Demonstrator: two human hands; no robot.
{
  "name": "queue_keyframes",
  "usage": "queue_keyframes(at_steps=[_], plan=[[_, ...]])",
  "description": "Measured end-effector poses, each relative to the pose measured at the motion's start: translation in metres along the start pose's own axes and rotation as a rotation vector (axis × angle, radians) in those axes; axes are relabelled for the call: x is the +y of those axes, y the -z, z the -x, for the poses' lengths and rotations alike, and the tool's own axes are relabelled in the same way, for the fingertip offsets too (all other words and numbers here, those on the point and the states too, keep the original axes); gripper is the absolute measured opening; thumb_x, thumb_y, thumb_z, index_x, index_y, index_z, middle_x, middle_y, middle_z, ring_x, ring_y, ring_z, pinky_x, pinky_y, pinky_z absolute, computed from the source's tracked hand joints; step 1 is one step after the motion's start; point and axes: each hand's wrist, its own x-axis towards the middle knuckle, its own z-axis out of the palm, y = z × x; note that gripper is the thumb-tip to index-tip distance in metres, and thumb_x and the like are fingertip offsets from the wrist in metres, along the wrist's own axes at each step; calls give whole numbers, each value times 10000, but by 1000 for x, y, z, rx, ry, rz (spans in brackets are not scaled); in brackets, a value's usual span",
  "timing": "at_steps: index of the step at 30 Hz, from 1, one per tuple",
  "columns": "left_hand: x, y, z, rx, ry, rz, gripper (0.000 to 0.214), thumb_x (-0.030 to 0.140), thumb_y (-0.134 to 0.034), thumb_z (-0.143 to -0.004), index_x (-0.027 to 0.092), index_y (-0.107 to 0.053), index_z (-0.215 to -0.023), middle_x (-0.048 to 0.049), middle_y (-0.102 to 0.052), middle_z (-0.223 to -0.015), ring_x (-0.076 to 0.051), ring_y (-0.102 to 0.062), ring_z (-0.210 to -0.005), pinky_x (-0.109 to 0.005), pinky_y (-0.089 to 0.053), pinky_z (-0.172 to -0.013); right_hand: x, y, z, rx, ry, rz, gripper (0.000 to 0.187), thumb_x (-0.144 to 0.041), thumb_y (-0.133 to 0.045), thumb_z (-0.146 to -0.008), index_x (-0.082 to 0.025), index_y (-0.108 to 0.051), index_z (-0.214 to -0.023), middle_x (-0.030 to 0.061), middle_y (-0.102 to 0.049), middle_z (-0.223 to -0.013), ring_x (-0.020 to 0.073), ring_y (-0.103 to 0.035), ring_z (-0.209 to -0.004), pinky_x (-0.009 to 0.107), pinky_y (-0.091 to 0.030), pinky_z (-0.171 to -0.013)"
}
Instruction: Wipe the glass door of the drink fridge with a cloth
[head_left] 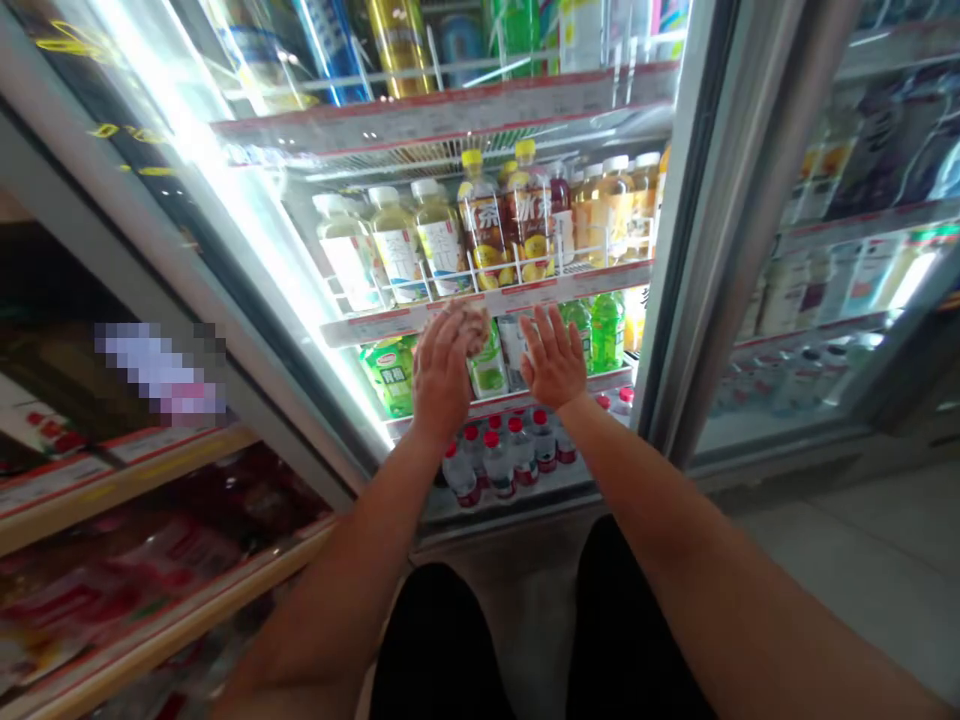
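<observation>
My left hand point(442, 372) is closed over a crumpled pale cloth point(471, 328), held up in front of a lit drinks fridge. Beside it, my right hand point(553, 355) is raised with its fingers spread and nothing in it. Faint reflections suggest glass between my hands and the drinks, but I cannot tell whether either hand touches it. Behind my hands runs a shelf edge with price labels point(525, 293). Two dark iced tea bottles point(486, 235) with yellow caps stand just above. Partly hidden behind my hands are green drink bottles point(607, 330) on the shelf below.
Small water bottles point(499, 462) with red caps fill the fridge bottom. White-capped bottles point(391, 245) stand left on the middle shelf. A metal door frame point(739, 220) separates a second fridge section on the right. Shelves of packaged goods point(127, 570) are close on my left.
</observation>
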Motion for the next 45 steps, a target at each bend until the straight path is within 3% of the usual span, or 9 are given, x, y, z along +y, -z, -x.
queue_keyframes(at_steps=[4, 9, 12, 16, 23, 29, 37, 40, 45], plan=[[5, -5, -6, -102, -101, 7, 368, 114, -433, -1036, 209, -607, -1346, -81, -575, -1453, -217, -399, -1459, -423, -340, -1222, 0, 1, -2, 117, 56, 63, 515, -325, -389, -1008, -175, -503, -1486, 96, -475, -1561, 225, -228, -1557, 427, -116, -1279], [-7, -4, -57, 33, -12, -43, 416, 141, -402, -1048, 233, -583, -1411, -45, -516, -1513, -219, -390, -1464, -408, -340, -1233, 0, 0, -1, 105, 44, 46, 519, -331, -389, -1010, -181, -488, -1497, 92, -463, -1570, 221, -214, -1560, 428, -99, -1280], [2, -11, -43, 53, -68, -56, 440, 115, -416, -1034, 237, -569, -1428, -57, -551, -1479, -231, -403, -1458, -426, -378, -1208, 1, -3, 1, 53, 26, 15, 531, -339, -396, -1012, -208, -454, -1524, 77, -425, -1597, 227, -223, -1558, 441, -112, -1281], [14, -17, -17, -66, -214, -27, 453, 82, -460, -1013, 229, -553, -1431, -69, -586, -1444, -261, -461, -1418, -466, -442, -1150, 3, -7, 3, 89, 49, 16, 515, -332, -402, -1008, -196, -488, -1497, 82, -436, -1590, 230, -214, -1561, 452, -129, -1281], [11, -16, -65, 1, -100, -16, 499, 62, -427, -1001, 266, -556, -1438, -41, -540, -1485, -265, -427, -1435, -465, -393, -1196, 2, -9, 3, 88, 23, -8, 530, -340, -403, -1012, -211, -455, -1524, 80, -417, -1601, 229, -206, -1563, 454, -120, -1283], [22, -16, -22, -77, -154, -4, 469, 65, -472, -1001, 249, -557, -1423, -42, -581, -1450, -252, -463, -1411, -454, -430, -1154, 2, -11, 4, 125, 52, 17, 520, -337, -407, -1008, -184, -481, -1499, 96, -445, -1582, 227, -196, -1566, 450, -127, -1283], [-34, 21, -78, 176, 66, -134, 412, 124, -419, -1032, 234, -585, -1393, 3, -514, -1512, -201, -412, -1432, -453, -370, -1209, 1, -5, 2, 156, 55, 33, 529, -316, -427, -1000, -162, -472, -1504, 115, -470, -1562, 219, -170, -1572, 439, -138, -1280], [-39, 25, -54, 180, 46, -170, 400, 132, -410, -1042, 221, -596, -1385, -12, -567, -1462, -201, -439, -1418, -445, -399, -1193, 1, -5, 2, 164, 67, 35, 528, -305, -445, -993, -142, -479, -1495, 128, -483, -1550, 223, -160, -1574, 439, -146, -1277], [-38, 29, -7, -36, -184, -117, 441, 88, -492, -1019, 299, -591, -1393, -3, -625, -1400, -227, -468, -1410, -445, -424, -1171, 1, -6, 2, 159, 65, 43, 538, -322, -424, -999, -154, -461, -1508, 122, -467, -1562, 230, -196, -1566, 452, -162, -1271]])
